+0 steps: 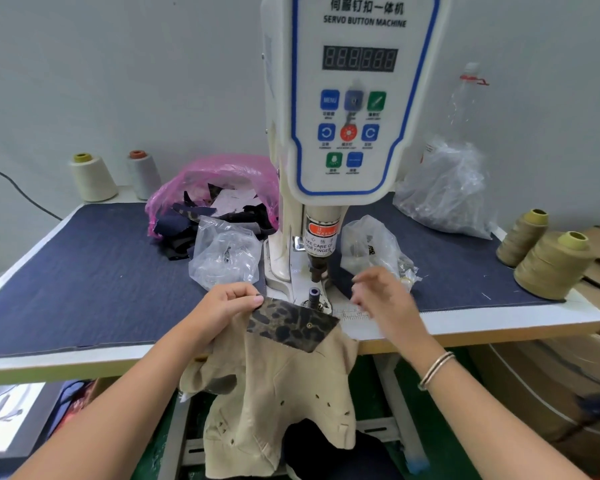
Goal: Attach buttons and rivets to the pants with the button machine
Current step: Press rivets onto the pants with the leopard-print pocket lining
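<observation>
Far-left back corner: two thread cones (92, 176) stand against the wall.
Left hand (227, 306): fingers curled, pinching the camouflage flap (291, 323) of the tan pants (278, 386) at the bench's (84, 271) front edge.
Pants: draped over the front edge, hanging below; the flap lies just before the lower die (314, 292).
Button machine (347, 98): stands mid-bench; its display shows no reading I can make out.
Right hand (381, 296): blurred, fingers loosely spread, hovering right of the die; I cannot tell whether it holds anything.
Progress: one rivet (309, 325) sits in the flap, several dots show lower on the pants; I'd judge part done, more to fit.
Right edge: two olive thread cones (548, 258).
</observation>
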Demonstrator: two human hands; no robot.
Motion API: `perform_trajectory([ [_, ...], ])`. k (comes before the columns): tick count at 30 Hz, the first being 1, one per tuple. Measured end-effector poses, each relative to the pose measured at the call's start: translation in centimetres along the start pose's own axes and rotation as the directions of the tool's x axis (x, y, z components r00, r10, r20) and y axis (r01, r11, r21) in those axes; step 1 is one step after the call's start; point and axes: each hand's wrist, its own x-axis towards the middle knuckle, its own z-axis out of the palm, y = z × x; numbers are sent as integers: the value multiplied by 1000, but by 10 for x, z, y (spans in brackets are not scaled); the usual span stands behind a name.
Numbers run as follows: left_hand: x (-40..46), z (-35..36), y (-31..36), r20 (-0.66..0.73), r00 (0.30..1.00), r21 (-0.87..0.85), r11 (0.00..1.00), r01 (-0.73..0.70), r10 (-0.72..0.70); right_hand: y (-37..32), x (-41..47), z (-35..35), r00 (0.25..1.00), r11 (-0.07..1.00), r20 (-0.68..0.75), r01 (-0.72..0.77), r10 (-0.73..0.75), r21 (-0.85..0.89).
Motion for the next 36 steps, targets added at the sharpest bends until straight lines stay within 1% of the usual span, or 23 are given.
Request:
perform_trajectory([
  [1,0,0,-1,-5,1000,8,1000,-12,12,-4,9,-9,987,998,-154,31,-39,-53],
  [2,1,1,-1,-7,1000,16,1000,-18,18,-8,20,-20,960,988,-269,38,-78,-150],
  [3,1,1,-2,-8,1000,20,1000,-19,19,-12,33,-30,944,966,-317,5,-90,-259],
  [4,1,1,-2,-7,1000,16,1000,-16,17,-14,46,-38,952,925,-302,-66,-55,-375],
  [5,0,1,-1,-4,1000,7,1000,-11,11,-16,60,-43,969,848,-247,-144,15,-511],
  [6,-1,1,1,2,1000,-5,1000,-3,3,-16,70,-45,980,731,-177,-189,94,-655],
  [7,-1,0,1,7,1000,-15,1000,5,-5,-15,80,-43,980,603,-107,-187,166,-775],
  [9,0,0,1,7,1000,-21,1000,15,-14,-18,93,-32,964,385,-19,-124,266,-914],
  [10,1,-1,0,5,1000,-19,1000,15,-15,-21,99,-25,950,308,-15,-115,310,-945],
  [12,1,-2,-1,8,1000,-17,1000,13,-13,-26,110,-12,914,196,-50,-140,403,-971],
  [15,1,-2,-1,14,1000,-11,1000,13,-13,-22,126,-3,846,119,-187,-280,500,-953],
  [17,2,-3,-1,13,1000,-10,1000,13,-13,-15,132,-1,850,105,-207,-291,485,-951],
  [21,2,-2,-1,10,1000,0,1000,11,-11,-1,130,3,911,96,-137,-187,389,-978],
  [23,1,-1,0,6,1000,6,1000,10,-10,-1,131,2,902,83,-161,-210,400,-974],
  [25,0,-1,0,7,1000,-5,1000,14,-14,-3,133,-2,852,103,-219,-301,475,-948],
  [26,0,-1,0,10,1000,-11,1000,15,-15,-5,132,-4,838,144,-240,-349,489,-926],
  [27,0,-1,0,13,1000,-12,1000,14,-14,-6,127,-7,853,207,-238,-366,464,-907],
  [28,-1,-1,1,14,1000,-11,1000,12,-12,-5,121,-11,906,295,-216,-332,365,-896],
  [29,-1,-1,1,15,1000,-12,1000,13,-12,-2,112,-15,955,374,-191,-266,227,-889],
  [30,-1,-1,1,14,1000,-12,1000,13,-13,0,102,-19,978,452,-178,-209,112,-867],
  [31,-1,-1,1,13,1000,-10,1000,15,-15,-2,92,-23,981,540,-189,-187,52,-821],
  [34,-1,-1,2,6,1000,-19,999,28,-27,-8,67,-32,954,775,-298,-171,-23,-608],
  [36,-1,0,2,-2,999,-28,999,36,-36,-20,49,-27,929,896,-371,-157,-9,-415],
])
